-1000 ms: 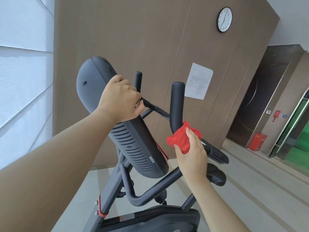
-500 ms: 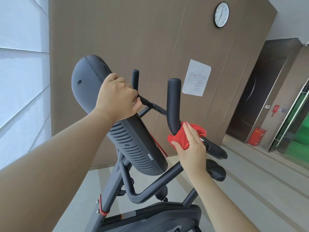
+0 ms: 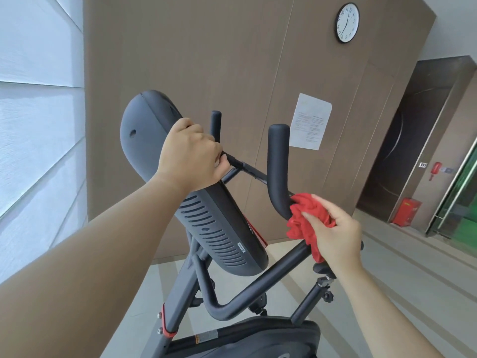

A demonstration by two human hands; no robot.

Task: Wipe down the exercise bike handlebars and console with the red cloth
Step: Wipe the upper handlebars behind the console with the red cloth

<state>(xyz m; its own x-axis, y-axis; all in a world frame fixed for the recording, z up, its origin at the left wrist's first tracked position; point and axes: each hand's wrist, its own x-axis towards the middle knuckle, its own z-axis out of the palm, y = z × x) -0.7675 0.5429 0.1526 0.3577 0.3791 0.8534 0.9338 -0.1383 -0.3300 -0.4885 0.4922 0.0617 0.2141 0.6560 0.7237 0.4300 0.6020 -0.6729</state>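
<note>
The black exercise bike fills the middle of the view. Its grey console (image 3: pixel 219 223) shows its slotted back and tilts up to the left. My left hand (image 3: pixel 192 156) is closed over the console's upper edge where a thin crossbar meets it. The padded right handlebar (image 3: pixel 278 161) rises upright and bends at its base. My right hand (image 3: pixel 335 236) presses the bunched red cloth (image 3: pixel 307 220) against that bend, just below the upright grip. A second upright grip (image 3: pixel 215 125) stands behind my left hand. The console's screen side is hidden.
A brown panelled wall (image 3: pixel 206 60) stands close behind the bike, with a paper notice (image 3: pixel 309 121) and a round clock (image 3: pixel 347 23). A dark door and a red box (image 3: pixel 406 211) are at the right. The bike's lower tube (image 3: pixel 258 285) and housing lie below my hands.
My right hand and the red cloth have slid down the right handlebar, from the upright part to the bend. My left hand has kept its hold on the console.
</note>
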